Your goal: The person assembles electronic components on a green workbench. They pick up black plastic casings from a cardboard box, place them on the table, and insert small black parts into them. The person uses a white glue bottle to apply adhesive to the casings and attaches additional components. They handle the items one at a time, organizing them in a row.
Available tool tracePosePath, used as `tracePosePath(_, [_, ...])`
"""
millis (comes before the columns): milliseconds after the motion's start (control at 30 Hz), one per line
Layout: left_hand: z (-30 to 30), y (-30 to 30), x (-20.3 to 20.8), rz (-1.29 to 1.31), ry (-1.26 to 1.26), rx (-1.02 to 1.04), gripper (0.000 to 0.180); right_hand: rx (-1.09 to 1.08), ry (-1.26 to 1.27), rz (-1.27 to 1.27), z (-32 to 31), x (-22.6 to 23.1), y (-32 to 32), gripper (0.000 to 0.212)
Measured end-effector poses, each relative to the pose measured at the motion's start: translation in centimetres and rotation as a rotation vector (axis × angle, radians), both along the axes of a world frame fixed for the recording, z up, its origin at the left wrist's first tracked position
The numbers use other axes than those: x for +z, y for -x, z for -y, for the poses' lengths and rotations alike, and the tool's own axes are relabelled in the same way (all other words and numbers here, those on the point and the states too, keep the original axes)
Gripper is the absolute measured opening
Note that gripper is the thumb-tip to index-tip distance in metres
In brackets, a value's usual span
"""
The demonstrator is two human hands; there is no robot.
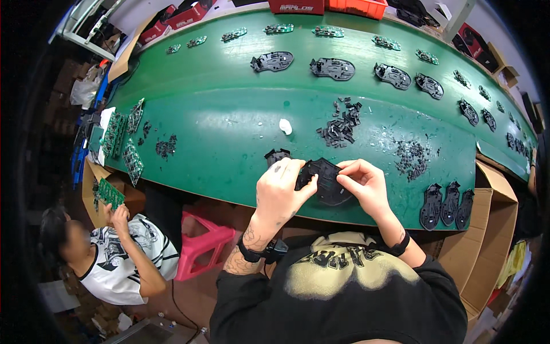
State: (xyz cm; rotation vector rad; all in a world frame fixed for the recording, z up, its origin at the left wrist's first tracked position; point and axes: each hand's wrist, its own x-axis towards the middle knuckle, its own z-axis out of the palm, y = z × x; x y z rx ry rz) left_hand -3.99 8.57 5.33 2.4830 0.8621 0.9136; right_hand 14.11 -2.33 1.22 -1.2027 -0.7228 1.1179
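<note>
A black plastic mouse base shell (pixel 332 182) is held up at the table's near edge, between both my hands. My left hand (pixel 279 192) grips its left side with thumb and fingers. At the upper right rim, my right hand (pixel 368 184) is closed in a pinch on the shell; any small part between those fingertips is hidden. Another black shell (pixel 277 155) lies just beyond my left hand, partly covered by it. Past the held shell is a heap of small black oblong pieces (pixel 342 126), and to the right a scatter of finer black parts (pixel 411 159).
Black shells (pixel 332 69) and green circuit boards (pixel 327 32) line the far green strip. Three shells (pixel 447 206) lie at the right edge above a cardboard box (pixel 481 241). At left, a co-worker holds a green board (pixel 110 194) near a pink stool (pixel 200 243).
</note>
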Motion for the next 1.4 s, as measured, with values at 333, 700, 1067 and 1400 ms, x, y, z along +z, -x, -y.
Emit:
tracePosePath(333, [0.0,0.5,0.1,0.024,-0.062,-0.009,0.032,0.247,0.136,-0.217,-2.2,1.3,-0.9,0.029])
tracePosePath(700, [-14.6,5.5,2.5,0.071,0.150,0.416,0.031,-0.261,0.031,1.040,-3.7,-0.7,-5.3,0.014])
tracePosePath(1067, [-34.0,2.4,-4.6,-0.110,0.156,0.690,0.051,-0.213,0.024,0.943,-3.6,-0.6,-5.6,0.009])
tracePosePath(1400, [-22.1,3.2,-0.5,0.081,0.287,0.342,0.037,-0.200,-0.053,0.884,-3.0,-0.2,-5.7,0.012])
